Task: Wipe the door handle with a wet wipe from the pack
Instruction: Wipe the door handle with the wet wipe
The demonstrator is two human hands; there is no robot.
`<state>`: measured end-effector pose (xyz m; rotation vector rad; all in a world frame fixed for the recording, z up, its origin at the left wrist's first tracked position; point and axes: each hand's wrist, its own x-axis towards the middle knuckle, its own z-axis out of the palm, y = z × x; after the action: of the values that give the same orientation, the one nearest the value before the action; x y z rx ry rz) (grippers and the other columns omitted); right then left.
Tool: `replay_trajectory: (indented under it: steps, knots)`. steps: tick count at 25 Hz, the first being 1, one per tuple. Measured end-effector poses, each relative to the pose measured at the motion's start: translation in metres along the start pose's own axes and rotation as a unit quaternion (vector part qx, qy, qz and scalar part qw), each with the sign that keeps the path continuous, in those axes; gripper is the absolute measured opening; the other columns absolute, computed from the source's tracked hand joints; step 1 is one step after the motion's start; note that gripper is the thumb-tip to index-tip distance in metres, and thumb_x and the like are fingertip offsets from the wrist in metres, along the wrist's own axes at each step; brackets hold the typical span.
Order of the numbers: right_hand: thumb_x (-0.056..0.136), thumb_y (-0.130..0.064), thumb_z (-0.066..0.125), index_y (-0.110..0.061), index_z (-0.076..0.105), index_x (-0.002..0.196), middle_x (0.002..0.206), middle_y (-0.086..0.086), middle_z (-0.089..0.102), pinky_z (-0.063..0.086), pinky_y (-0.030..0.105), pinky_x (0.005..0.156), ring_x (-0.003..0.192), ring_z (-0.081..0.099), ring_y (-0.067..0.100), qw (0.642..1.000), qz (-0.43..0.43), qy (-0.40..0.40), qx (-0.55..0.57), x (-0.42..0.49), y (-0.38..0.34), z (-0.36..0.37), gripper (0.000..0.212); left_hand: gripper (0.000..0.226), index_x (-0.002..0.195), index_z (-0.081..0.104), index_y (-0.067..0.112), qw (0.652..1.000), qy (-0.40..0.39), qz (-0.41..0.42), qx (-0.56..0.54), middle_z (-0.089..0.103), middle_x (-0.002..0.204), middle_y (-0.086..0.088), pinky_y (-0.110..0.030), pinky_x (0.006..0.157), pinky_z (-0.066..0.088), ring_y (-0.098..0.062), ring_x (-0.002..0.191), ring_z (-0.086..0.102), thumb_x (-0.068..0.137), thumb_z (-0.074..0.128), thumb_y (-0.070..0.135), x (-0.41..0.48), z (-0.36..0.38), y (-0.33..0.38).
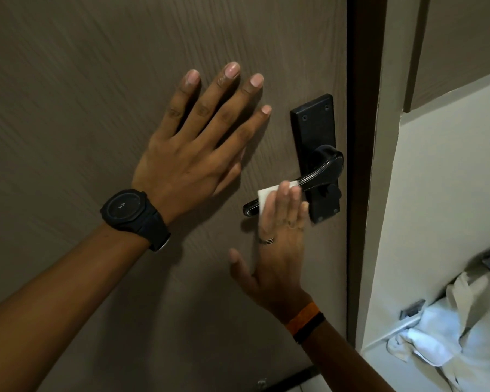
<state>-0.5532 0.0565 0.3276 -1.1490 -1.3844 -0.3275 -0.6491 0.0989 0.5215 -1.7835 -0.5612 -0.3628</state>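
Note:
A black lever door handle (321, 169) on a black backplate (313, 123) is mounted at the right side of a brown wood-grain door (82, 94). My right hand (277, 244) presses a white wet wipe (266, 193) flat against the middle of the lever, fingers straight and thumb spread out to the left. The lever's tip (249, 209) sticks out to the left of the wipe. My left hand (198, 148), with a black watch on the wrist, lies flat on the door to the left of the handle, fingers spread. The pack is not in view.
The dark door frame (362, 165) runs down just right of the handle, with a cream wall (436, 193) beyond it. White cloth or bags (450, 335) are heaped at the lower right. A dark strip (294, 376) runs along the door's lower part.

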Motion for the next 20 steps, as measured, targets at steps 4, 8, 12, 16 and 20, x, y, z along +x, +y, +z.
replay_trajectory:
  steps: [4, 8, 12, 16, 20]
  knots:
    - [0.101, -0.060, 0.030, -0.013, -0.007, 0.162, 0.172, 0.002, -0.014, -0.009, 0.044, 0.131, 0.161, -0.010, 0.021, 0.995, -0.090, -0.036, -0.039, -0.006, 0.005, -0.004, 0.086, 0.054, 0.159, 0.024, 0.016, 1.000, 0.003, 0.000, 0.001, 0.027, 0.165, -0.014, -0.055, 0.121, 0.018, -0.037, 0.151, 0.026, 0.108, 0.034, 0.032, -0.002, 0.002, -0.001]
    - [0.101, -0.058, 0.033, -0.016, -0.011, 0.161, 0.171, -0.003, -0.020, -0.013, 0.042, 0.130, 0.160, -0.016, 0.017, 0.995, -0.067, -0.008, -0.080, 0.012, 0.038, -0.021, 0.085, 0.053, 0.158, 0.027, 0.016, 1.000, 0.007, -0.002, -0.003, 0.028, 0.164, -0.014, -0.057, 0.120, 0.021, -0.037, 0.150, 0.027, 0.108, 0.036, 0.031, 0.000, 0.000, 0.001]
    - [0.100, -0.062, 0.030, -0.013, -0.009, 0.161, 0.172, 0.001, -0.018, -0.010, 0.041, 0.131, 0.160, -0.013, 0.020, 0.995, -0.087, -0.042, -0.037, -0.002, 0.013, -0.009, 0.087, 0.052, 0.157, 0.032, 0.016, 1.000, 0.014, -0.008, 0.003, 0.033, 0.162, -0.014, -0.057, 0.118, 0.025, -0.037, 0.148, 0.032, 0.107, 0.037, 0.031, 0.000, 0.000, 0.001]
    - [0.098, -0.057, 0.040, -0.014, -0.007, 0.162, 0.172, 0.001, -0.016, -0.010, 0.040, 0.132, 0.161, -0.012, 0.019, 0.987, -0.136, -0.052, -0.065, -0.008, 0.015, -0.005, 0.090, 0.052, 0.157, 0.031, 0.016, 1.000, 0.014, -0.006, 0.002, 0.032, 0.162, -0.014, -0.056, 0.119, 0.024, -0.037, 0.149, 0.031, 0.107, 0.037, 0.030, 0.000, 0.001, 0.002]
    - [0.101, -0.061, 0.030, -0.016, -0.013, 0.160, 0.170, -0.001, -0.023, -0.013, 0.038, 0.131, 0.160, -0.017, 0.018, 0.999, -0.005, -0.006, -0.053, 0.002, 0.029, -0.012, 0.086, 0.052, 0.157, 0.031, 0.015, 1.000, 0.013, -0.010, 0.000, 0.032, 0.162, -0.014, -0.057, 0.119, 0.024, -0.037, 0.149, 0.031, 0.107, 0.038, 0.030, 0.000, 0.001, 0.002]
